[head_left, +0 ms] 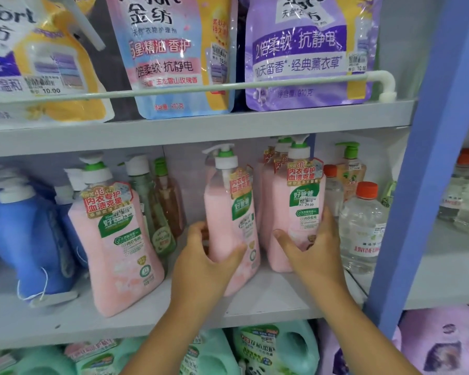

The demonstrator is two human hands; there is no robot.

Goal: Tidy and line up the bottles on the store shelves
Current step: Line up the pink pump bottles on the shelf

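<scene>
Three pink pump bottles with green labels stand on the middle shelf (pixel 268 301). My left hand (pixel 203 263) grips the lower part of the middle pink bottle (pixel 228 212), which is turned slightly sideways. My right hand (pixel 312 247) wraps the base of the right pink bottle (pixel 295 207), with more pink bottles hidden behind it. The left pink bottle (pixel 117 253) stands alone near the shelf's front edge, leaning a little.
Blue jugs (pixel 25 239) sit at the far left, green and brown pump bottles (pixel 157 207) behind. Clear bottles with orange caps (pixel 360 226) stand right, next to the blue upright post (pixel 417 171). Refill pouches (pixel 173 55) fill the shelf above; green jugs (pixel 276 350) below.
</scene>
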